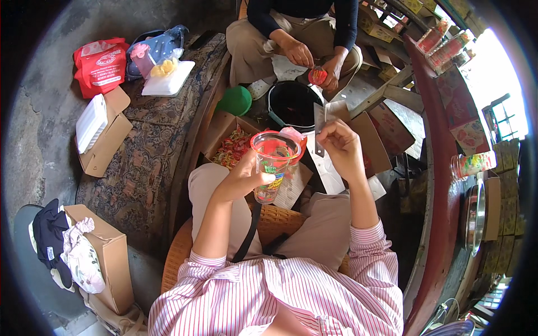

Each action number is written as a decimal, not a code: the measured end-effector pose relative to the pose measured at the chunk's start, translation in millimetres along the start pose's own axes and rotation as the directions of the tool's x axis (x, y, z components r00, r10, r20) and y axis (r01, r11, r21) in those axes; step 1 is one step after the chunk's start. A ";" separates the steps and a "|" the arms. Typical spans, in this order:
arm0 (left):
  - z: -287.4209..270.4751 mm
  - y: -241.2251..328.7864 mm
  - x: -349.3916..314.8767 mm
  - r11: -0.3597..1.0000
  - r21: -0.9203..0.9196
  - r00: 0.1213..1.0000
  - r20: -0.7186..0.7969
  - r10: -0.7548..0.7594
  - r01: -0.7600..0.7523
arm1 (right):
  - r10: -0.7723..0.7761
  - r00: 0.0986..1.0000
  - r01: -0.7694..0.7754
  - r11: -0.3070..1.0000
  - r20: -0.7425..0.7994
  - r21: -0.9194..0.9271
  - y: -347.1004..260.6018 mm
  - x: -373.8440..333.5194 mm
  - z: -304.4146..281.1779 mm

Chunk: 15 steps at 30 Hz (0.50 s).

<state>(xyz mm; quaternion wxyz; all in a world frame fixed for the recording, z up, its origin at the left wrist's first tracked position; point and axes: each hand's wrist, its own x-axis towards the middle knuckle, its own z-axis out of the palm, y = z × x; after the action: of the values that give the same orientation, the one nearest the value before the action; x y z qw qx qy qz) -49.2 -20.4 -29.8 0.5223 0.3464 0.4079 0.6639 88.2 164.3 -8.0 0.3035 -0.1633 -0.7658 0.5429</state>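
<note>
My left hand [242, 182] is wrapped round a clear plastic cup [274, 168] with a red rim and coloured print, held upright with its mouth tilted toward me. My right hand [341, 144] pinches a flat metal strip [319, 131] with a hole in its lower end, like a short steel ruler. The strip stands upright, to the right of the cup and apart from it. Just behind the cup shows a pinkish-red thing [292, 134], partly hidden. Below and beyond the left hand, a cardboard box [216, 134] holds many red, yellow and green scraps.
Opposite me, a person's hands [328, 70] hold a red round thing above a black bucket [291, 106]. A green bowl [235, 101] stands beside the bucket. An open carton [370, 140] is at right. Printed cups [473, 163] lie on the red ledge [437, 224].
</note>
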 end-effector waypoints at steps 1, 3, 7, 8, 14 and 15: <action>-0.1 -0.8 0.5 0.996 0.063 0.998 -0.012 0.056 -0.056 | -0.011 1.000 0.011 1.000 -0.011 0.001 -3.9 -0.6 4.0; -1.1 -3.6 2.7 0.968 0.189 0.985 -0.025 0.170 -0.162 | -0.036 0.999 0.034 0.998 -0.030 -0.056 -5.6 -4.0 11.0; -5.3 -8.0 3.5 0.932 0.286 0.973 0.000 0.233 -0.223 | -0.135 0.990 0.124 0.977 -0.051 -0.175 -8.4 -9.4 24.6; 0.2 -2.6 2.9 0.944 0.270 0.980 -0.013 0.198 -0.187 | -0.124 0.991 0.114 0.980 -0.053 -0.164 -8.4 -10.3 24.1; 5.2 -4.0 5.5 0.933 0.319 0.984 -0.007 0.178 -0.167 | -0.164 0.986 0.157 0.969 -0.020 -0.192 -17.0 -4.1 33.3; 7.5 -4.7 7.6 0.899 0.383 0.972 -0.006 0.234 -0.214 | -0.161 0.987 0.156 0.972 -0.017 -0.174 -16.4 -3.3 32.7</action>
<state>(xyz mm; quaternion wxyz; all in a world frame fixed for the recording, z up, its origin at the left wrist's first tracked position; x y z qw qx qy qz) -42.2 -11.0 -30.5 0.3549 0.4682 0.4995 0.6367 71.1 132.5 -1.1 0.3426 -0.1357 -0.8156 0.4462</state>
